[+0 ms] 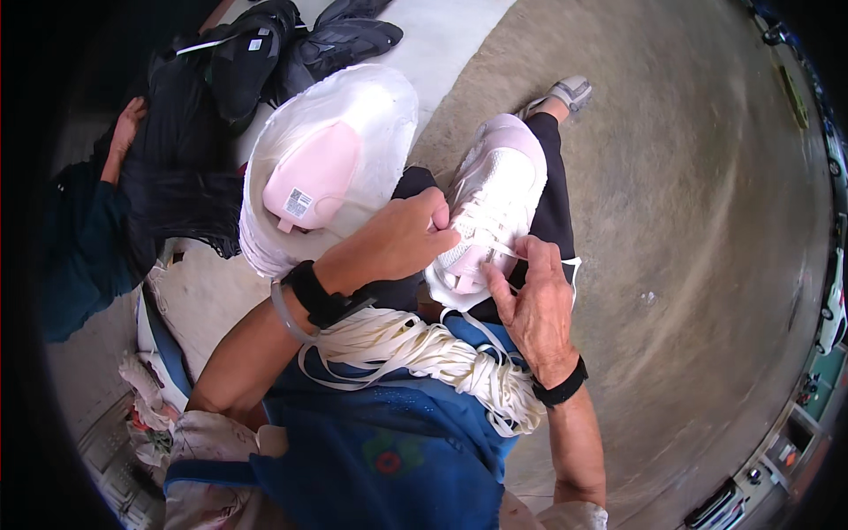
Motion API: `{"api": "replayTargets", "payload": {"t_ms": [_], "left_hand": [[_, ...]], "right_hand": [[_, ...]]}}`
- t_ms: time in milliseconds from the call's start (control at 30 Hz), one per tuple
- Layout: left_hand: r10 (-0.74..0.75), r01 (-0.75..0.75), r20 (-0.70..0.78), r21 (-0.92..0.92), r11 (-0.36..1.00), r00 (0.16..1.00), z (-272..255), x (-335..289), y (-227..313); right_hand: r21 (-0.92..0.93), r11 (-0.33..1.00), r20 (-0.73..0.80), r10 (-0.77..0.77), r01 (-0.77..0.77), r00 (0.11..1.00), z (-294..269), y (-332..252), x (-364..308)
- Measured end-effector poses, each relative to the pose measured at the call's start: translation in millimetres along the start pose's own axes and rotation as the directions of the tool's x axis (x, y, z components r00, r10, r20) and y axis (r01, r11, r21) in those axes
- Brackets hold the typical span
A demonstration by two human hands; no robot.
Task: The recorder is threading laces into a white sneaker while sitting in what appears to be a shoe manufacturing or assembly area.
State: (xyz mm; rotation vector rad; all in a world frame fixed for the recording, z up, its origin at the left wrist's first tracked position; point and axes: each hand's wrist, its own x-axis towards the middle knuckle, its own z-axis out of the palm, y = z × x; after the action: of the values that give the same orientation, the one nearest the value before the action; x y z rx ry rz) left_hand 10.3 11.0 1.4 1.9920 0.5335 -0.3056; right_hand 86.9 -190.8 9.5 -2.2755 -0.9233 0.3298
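A white and pale pink sneaker rests across my lap, its toe pointing away from me. White shoelace is threaded through part of its eyelets. My left hand is closed in a pinch at the left side of the lacing, with the shoelace at its fingertips. On the other side, my right hand pinches a strand of lace between thumb and fingers near the tongue. Below both hands, a thick bundle of cream laces lies on my blue apron.
To the left, a white bag-like liner holds a pink-soled shoe. Black shoes are piled beyond it. Another person's hand and dark sleeve are at far left. Concrete floor spreads to the right, with parked vehicles along the edge.
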Motion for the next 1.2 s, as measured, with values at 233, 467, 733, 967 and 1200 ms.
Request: {"api": "replayTargets", "payload": {"t_ms": [233,467,733,967,1200], "left_hand": [[0.215,-0.171,-0.124,0.294,0.940,0.969,13,18,0],[0.141,-0.130,-0.051,0.182,0.975,0.989,4,13,8],[0.114,-0.107,-0.075,0.096,0.990,0.991,4,11,-6],[0.054,-0.050,-0.067,0.048,0.998,0.996,0,5,10],[0.082,-0.062,-0.096,0.196,0.979,0.992,-24,-14,17]], "right_hand": [[-0.047,0.998,0.061,-0.026,0.029,0.998,5,3,10],[0.237,0.960,0.178,0.106,-0.147,0.978,-7,8,15],[0.158,0.983,0.157,-0.118,0.093,0.980,-29,22,6],[-0.003,0.990,0.092,-0.142,0.143,0.986,-31,46,5],[-0.044,0.999,0.101,-0.019,0.024,0.995,-31,39,3]]}}
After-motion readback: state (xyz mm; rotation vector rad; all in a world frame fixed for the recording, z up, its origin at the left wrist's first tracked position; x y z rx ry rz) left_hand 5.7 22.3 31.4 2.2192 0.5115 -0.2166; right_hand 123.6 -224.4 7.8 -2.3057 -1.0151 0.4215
